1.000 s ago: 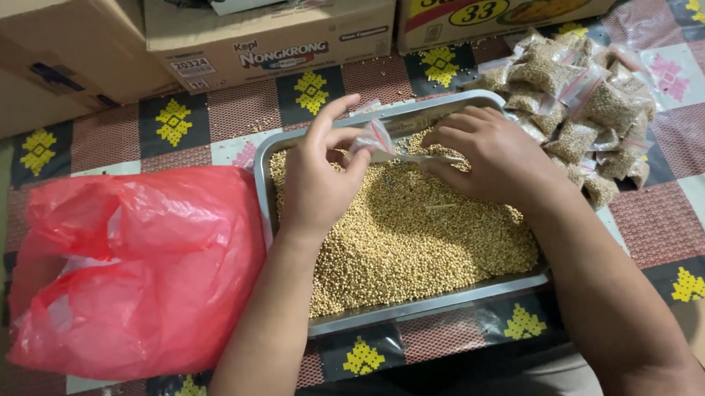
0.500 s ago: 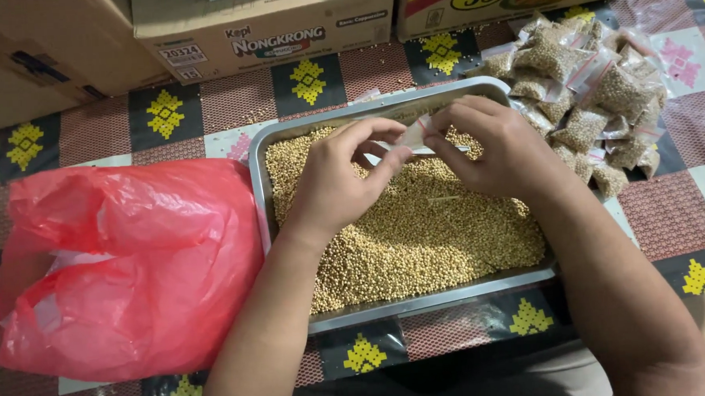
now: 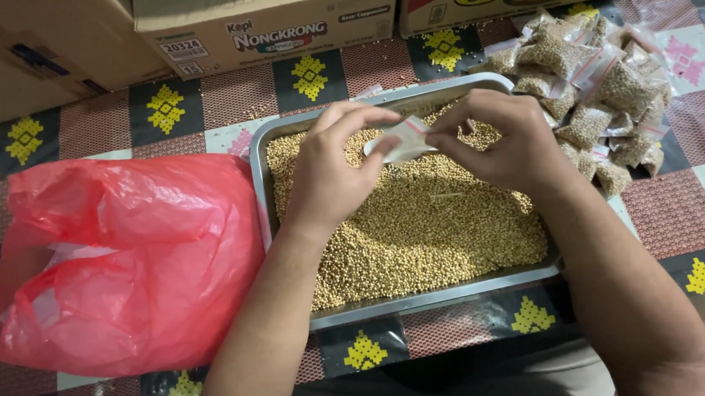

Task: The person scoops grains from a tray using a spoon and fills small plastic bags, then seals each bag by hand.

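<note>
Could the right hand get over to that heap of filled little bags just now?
Probably yes. The heap of filled bags lies just beside the tray, on the right hand's side, with nothing between; but both hands are pinching a small empty bag.

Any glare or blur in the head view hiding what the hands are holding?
Head view: even light, sharp focus; mild sheen on the red plastic bag only; the small clear plastic pouch between left hand and right hand reads clearly.

Tray (image 3: 483,284) (seeds (image 3: 425,226) inside) sits between bag (image 3: 125,263) and packets (image 3: 593,92).
</note>
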